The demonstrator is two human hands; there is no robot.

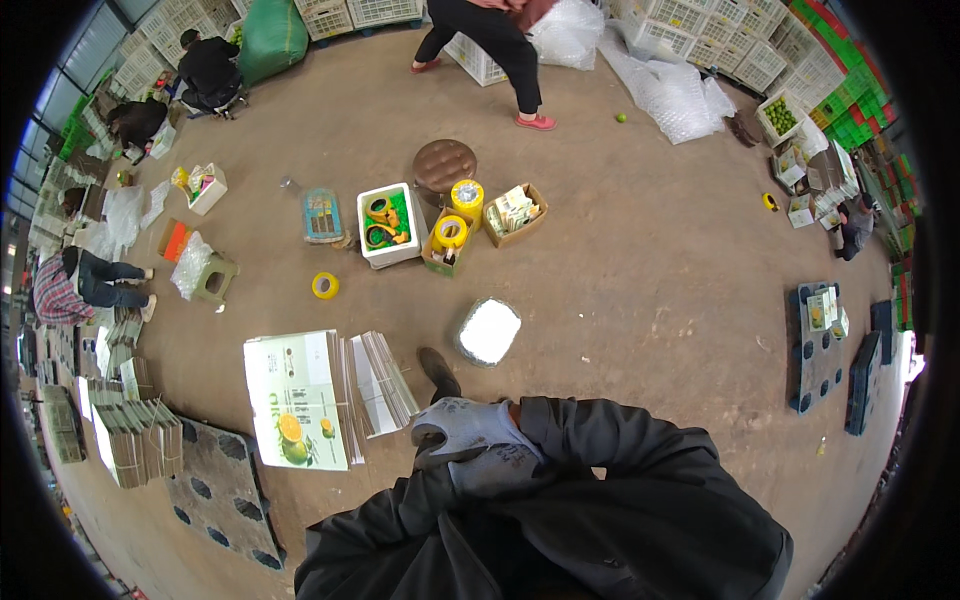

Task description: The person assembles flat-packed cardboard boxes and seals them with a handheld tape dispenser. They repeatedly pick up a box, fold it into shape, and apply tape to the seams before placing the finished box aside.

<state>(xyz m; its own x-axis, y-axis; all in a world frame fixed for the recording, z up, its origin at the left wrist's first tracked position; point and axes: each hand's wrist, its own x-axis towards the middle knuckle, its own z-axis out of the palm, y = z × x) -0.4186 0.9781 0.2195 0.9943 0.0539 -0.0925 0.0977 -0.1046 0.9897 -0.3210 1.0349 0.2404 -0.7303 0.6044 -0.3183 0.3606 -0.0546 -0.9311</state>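
Both hands wear grey-blue gloves and are brought together in front of my dark jacket. My right hand [468, 421] lies across the top, its fingers curled in at the left end; what is inside them, if anything, is hidden. Beneath it, pressed against it, is my left hand [495, 472], whose fingers I cannot make out. Close by on the left stands a stack of flattened printed cartons [292, 385], with more folded cartons [380, 380] leaning beside it. A bright, white-topped block-shaped thing [489, 331] rests on the floor just ahead.
Farther ahead are a round brown stool [445, 165], a white foam box [365, 200] with tape dispensers, yellow tape rolls [466, 195] and a cardboard box of packets [528, 222]. One tape roll [325, 286] lies alone. Pallets [225, 490] flank me. Several people work around the edges.
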